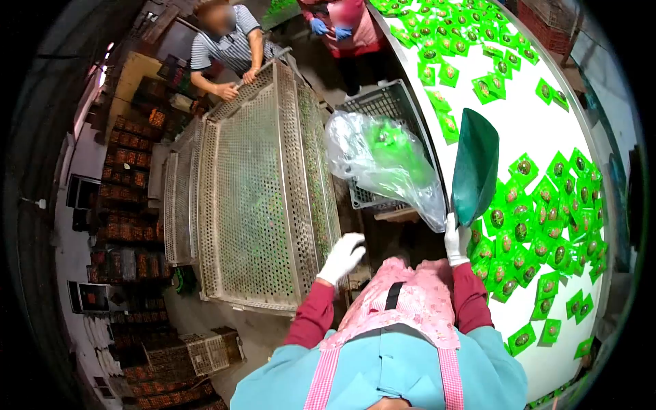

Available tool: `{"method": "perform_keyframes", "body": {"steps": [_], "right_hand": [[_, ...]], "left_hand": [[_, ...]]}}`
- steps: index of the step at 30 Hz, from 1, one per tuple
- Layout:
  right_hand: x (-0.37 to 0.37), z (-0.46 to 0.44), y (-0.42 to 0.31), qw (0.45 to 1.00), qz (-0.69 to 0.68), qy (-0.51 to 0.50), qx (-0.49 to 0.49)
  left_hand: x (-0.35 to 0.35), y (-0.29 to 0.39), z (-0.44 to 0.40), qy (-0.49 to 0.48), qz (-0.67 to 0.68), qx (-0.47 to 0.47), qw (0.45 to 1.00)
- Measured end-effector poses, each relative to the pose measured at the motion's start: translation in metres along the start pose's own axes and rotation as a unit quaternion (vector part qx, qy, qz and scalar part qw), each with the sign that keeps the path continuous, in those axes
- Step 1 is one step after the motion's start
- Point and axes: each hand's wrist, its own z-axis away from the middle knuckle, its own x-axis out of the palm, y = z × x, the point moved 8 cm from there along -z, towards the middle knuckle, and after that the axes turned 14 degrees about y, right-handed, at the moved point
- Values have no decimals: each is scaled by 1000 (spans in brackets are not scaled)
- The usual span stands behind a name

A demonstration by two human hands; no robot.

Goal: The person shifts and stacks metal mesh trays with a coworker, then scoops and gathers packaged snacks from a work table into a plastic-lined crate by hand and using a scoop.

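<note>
My right hand [456, 240], in a white glove, is closed around the handle end of a dark green scoop [476, 164]. The scoop stands upright beside the edge of a white table [502, 130], its wide end away from me. My left hand [344, 258], also white-gloved, hangs in the air near the perforated metal tray [253, 198], fingers loosely bent and apart, holding nothing. Between the tray and the table, a clear plastic bag [386, 160] with green packets inside lies over a black crate [383, 102]. Many small green packets [519, 232] with dark oval centers are spread on the table.
Across the metal tray a person in a striped top [229, 44] rests both hands on its rim. Another person in pink with blue gloves [345, 27] stands beyond the crate. Stacked crates of orange items [130, 178] line the left wall.
</note>
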Motion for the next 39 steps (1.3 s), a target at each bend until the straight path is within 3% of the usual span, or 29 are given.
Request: {"method": "perform_keyframes", "body": {"steps": [1,2,3,4,6,8,10,12,14,17,20,22,24,25,26,28,29,34,36,39], "right_hand": [[9,2,18,1000,-15,0,9],[17,3,35,999,-30,2,17],[24,1,45,995,9,-68,65],[27,0,51,996,24,-58,70],[21,-1,47,985,-71,-23,153],[26,3,61,962,-135,16,237],[22,4,61,974,-104,9,202],[21,6,64,971,-69,10,231],[21,6,69,976,-47,27,209],[17,1,49,977,-12,30,212],[21,8,57,969,-14,37,245],[20,10,61,967,8,50,251],[22,13,73,962,-33,63,265],[23,13,72,962,-31,65,262],[22,12,70,963,-29,66,260],[19,13,73,960,-1,75,269],[20,12,72,962,-3,78,263],[23,6,63,974,12,60,216],[23,7,62,972,14,54,227],[26,8,63,973,35,40,223]], "left_hand": [[4,-16,-9,0,-9,-83,997],[8,-31,-20,29,-5,-99,995],[10,-38,-32,56,51,-163,984],[18,-52,-44,79,124,-229,962],[28,-55,-73,76,137,-260,953],[41,-39,-125,38,100,-215,971],[67,-54,-157,113,63,-35,991],[87,-74,-193,45,162,-95,981],[64,-71,-233,133,149,-15,980],[26,-65,-288,137,179,-65,972],[0,-48,-328,186,200,52,961],[10,-35,-346,106,180,78,975],[21,-24,-346,16,35,0,999],[34,-31,-344,-88,-29,-27,995],[43,-41,-339,-110,-65,-22,992],[31,-45,-323,-111,-62,-70,989],[24,-47,-314,-80,-70,-46,993],[-2,-61,-255,-87,-35,-96,991],[-12,-58,-235,-107,-210,-41,971],[-22,-62,-210,-68,-233,-47,969]]}}
